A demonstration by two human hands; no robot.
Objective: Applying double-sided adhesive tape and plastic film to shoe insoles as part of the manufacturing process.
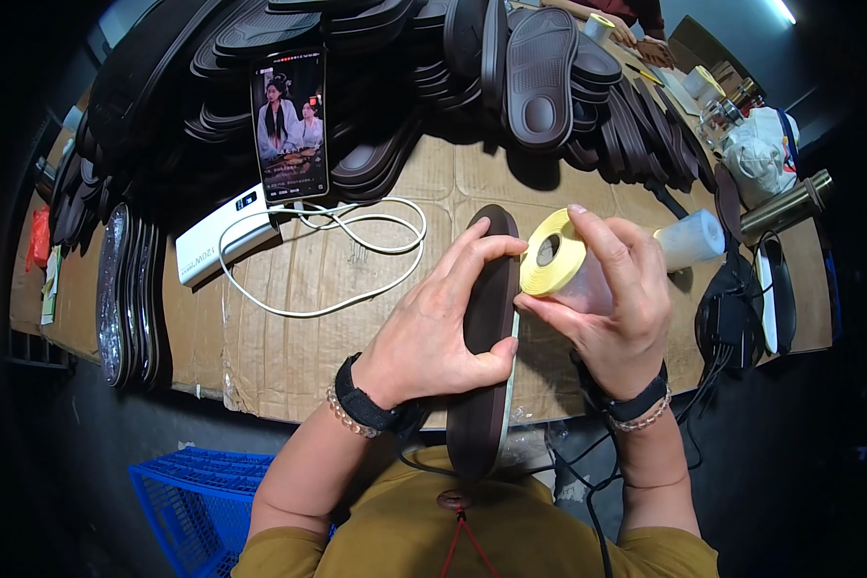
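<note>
Upright and edge-on between my hands stands a dark brown shoe sole (482,313), with a pale strip along its right edge. My left hand (419,337) is closed around it, fingers over the upper part and thumb near the right edge. In my right hand (628,308) is a roll of tape (570,252) with a yellow face and a paler side. The roll's left side is right beside the sole. My right thumb tip also comes close to the sole's edge; whether it touches cannot be made out.
Dark soles (541,82) are heaped along the cardboard-covered table's (308,361) back. A lit phone (291,125) leans there beside a white power bank (223,239) with a looped cable. Wrapped soles (130,299) stand left; a clear roll (694,241) lies right. Another person's hand (655,50) shows far right.
</note>
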